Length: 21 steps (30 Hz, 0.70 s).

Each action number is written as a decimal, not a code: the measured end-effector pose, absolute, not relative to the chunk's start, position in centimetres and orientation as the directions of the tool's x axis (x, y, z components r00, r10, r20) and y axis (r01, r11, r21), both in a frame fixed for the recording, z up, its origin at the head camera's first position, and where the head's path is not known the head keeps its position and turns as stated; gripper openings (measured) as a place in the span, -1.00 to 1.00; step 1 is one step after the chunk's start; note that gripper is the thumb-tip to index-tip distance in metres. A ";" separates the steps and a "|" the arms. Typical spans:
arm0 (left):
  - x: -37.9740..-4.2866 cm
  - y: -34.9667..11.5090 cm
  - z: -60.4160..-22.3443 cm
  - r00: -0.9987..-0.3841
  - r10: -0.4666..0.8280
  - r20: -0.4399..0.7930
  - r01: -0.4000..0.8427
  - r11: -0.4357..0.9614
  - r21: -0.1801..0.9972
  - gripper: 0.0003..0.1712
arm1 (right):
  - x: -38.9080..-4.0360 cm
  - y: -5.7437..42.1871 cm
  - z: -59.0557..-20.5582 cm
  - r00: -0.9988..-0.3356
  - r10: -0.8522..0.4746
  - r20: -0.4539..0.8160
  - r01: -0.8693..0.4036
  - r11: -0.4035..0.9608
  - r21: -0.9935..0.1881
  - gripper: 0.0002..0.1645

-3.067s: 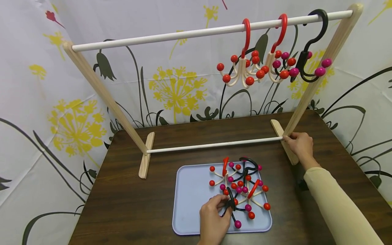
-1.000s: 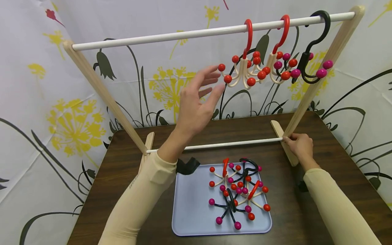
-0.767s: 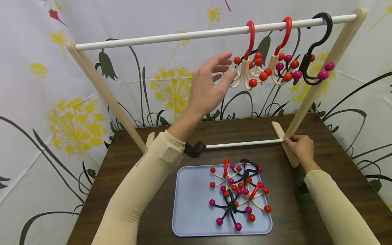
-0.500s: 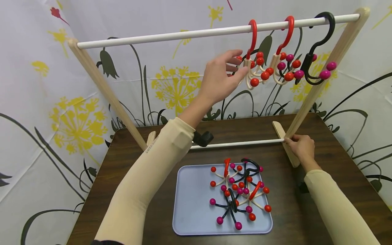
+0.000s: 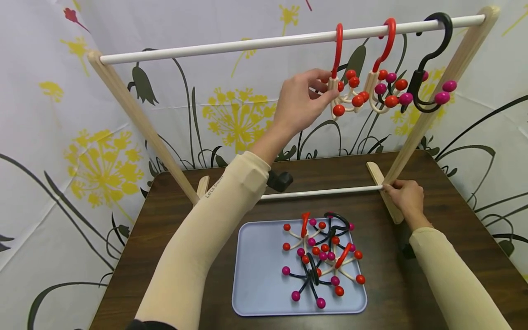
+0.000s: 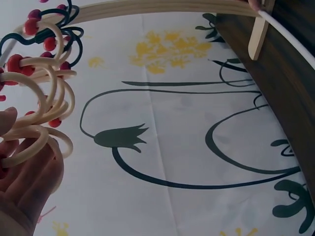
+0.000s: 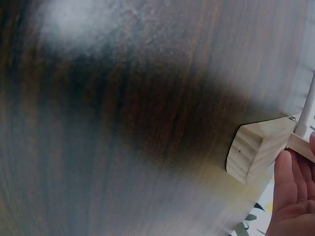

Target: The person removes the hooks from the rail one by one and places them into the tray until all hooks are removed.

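My left hand (image 5: pixel 301 98) pinches the upper body of a cream multi-arm hanger (image 5: pixel 337 55) with a red hook and red ball tips, which hangs on the rack's white top rod (image 5: pixel 247 45). In the left wrist view its curved cream arms (image 6: pixel 34 130) pass between my thumb and fingers (image 6: pixel 44 169). Low on the right, my right hand (image 5: pixel 406 199) grips the wooden rack (image 5: pixel 406 151) where post, foot and lower rod meet. The right wrist view shows the fingers (image 7: pixel 285 174) beside the wooden foot (image 7: pixel 258 147).
Another red-hooked cream hanger (image 5: pixel 371 83) and a black hanger (image 5: pixel 415 85) with magenta balls hang further right. A blue-grey tray (image 5: pixel 253 275) on the dark table (image 5: pixel 177 256) holds several hangers, including a black one (image 5: pixel 311 270). Behind stands a flowered curtain (image 5: pixel 49 183).
My left hand has left a black hanger on the tray, risen to the top rod and closed on the leftmost red-hooked hanger. My right hand has stayed at the rack's foot.
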<state>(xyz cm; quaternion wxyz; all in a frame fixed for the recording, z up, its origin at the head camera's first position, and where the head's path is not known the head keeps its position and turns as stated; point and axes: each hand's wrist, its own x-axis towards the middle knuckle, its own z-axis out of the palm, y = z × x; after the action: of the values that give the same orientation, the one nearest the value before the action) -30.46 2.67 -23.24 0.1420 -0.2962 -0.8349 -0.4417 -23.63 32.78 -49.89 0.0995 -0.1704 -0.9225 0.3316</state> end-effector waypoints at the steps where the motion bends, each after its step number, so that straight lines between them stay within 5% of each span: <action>1: -30.5 2.7 -23.3 -0.785 0.360 0.504 0.619 0.450 0.643 -0.65 | -23.6 32.8 -49.9 -0.922 0.381 0.071 0.249 0.722 -0.645 -0.49; 21: -30.8 1.3 -22.7 -0.764 0.241 0.598 0.614 0.557 0.559 -0.76 | -23.6 32.7 -49.6 -0.923 0.382 0.041 0.268 0.717 -0.643 -0.46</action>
<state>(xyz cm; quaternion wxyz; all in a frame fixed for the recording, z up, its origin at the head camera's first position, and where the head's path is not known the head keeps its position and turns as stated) -30.83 1.29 -22.68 0.2340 -0.2513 -0.8508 -0.3978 -23.64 32.69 -49.60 0.0859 -0.1764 -0.9226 0.3322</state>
